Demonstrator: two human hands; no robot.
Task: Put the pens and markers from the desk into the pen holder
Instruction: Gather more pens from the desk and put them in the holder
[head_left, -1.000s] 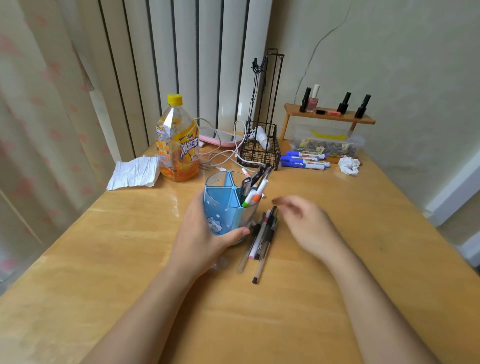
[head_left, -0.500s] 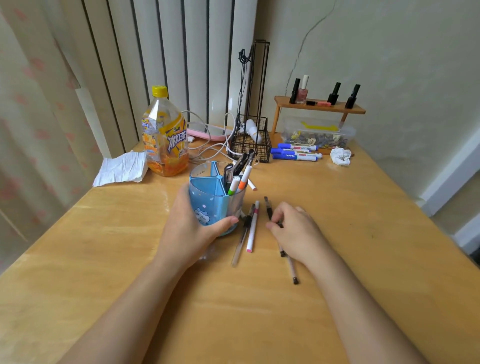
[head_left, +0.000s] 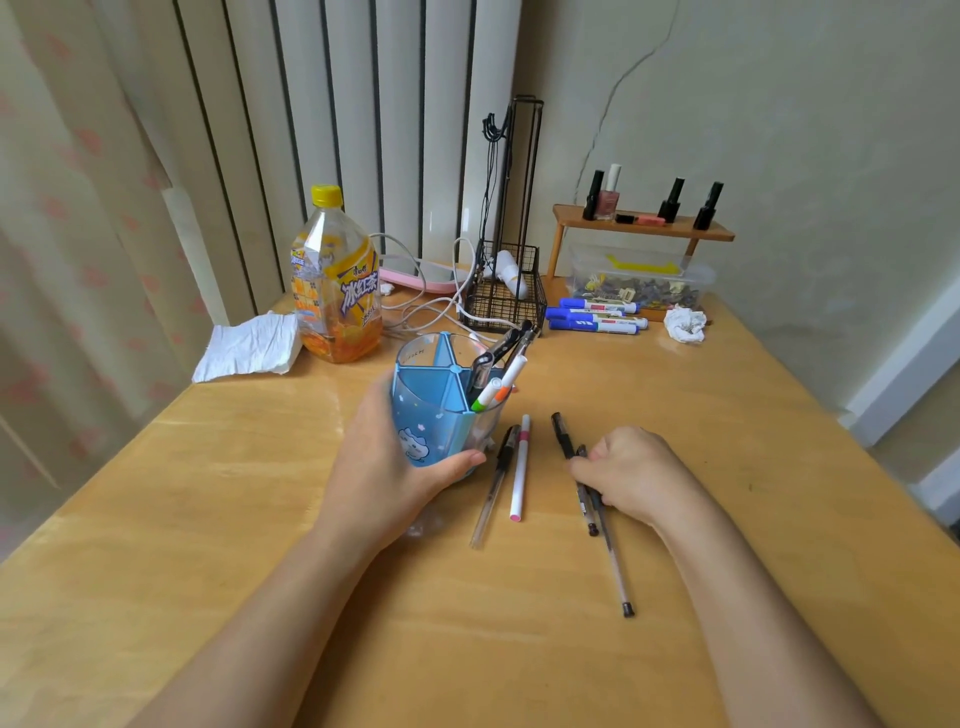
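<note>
A blue, partitioned pen holder (head_left: 431, 415) stands on the wooden desk (head_left: 260, 545), with several pens and markers in its right compartment. My left hand (head_left: 387, 462) is wrapped around its near side. Beside it lie a clear black-capped pen (head_left: 493, 483) and a white pen with pink ends (head_left: 520, 467). My right hand (head_left: 631, 475) is closed over two black pens (head_left: 597, 514) that still touch the desk; their tips stick out toward me. Three blue markers (head_left: 595, 316) lie at the back.
An orange drink bottle (head_left: 336, 280), a crumpled paper (head_left: 249, 345), a black wire basket (head_left: 506, 296) with cables, a small wooden shelf (head_left: 641, 228) with bottles, a clear box (head_left: 636, 278) and a tissue ball (head_left: 685, 325) line the desk's far side. The wall is on the right.
My right hand has pulled two black pens away from the pile to the right and closed its fingers on them. My left hand stays on the holder.
</note>
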